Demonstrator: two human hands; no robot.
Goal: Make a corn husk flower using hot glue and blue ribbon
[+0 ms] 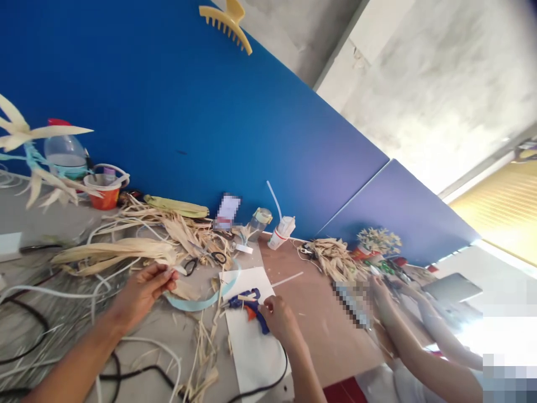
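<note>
My left hand [146, 288] is closed in a pinch on a small pale piece of corn husk [179, 270], above the left part of the table. A larger dry corn husk [121, 249] lies just behind it. Beside its fingertips are black-handled scissors [218, 257] and a light blue ribbon [201, 304]. My right hand [280, 320] has its fingers curled at the handle of a blue glue gun [263, 324] with an orange trigger. The gun's nozzle points left over a white sheet of paper [251, 358]. Part of the right hand's grip is hidden.
Husk scraps and cables [145, 369] spread across the left and front. A red-and-white tub [104, 193], a jar [260, 219] and a white cup [282, 232] stand along the blue partition [168, 101]. At right, another person's arms [403, 330] work beside a husk pile [335, 258].
</note>
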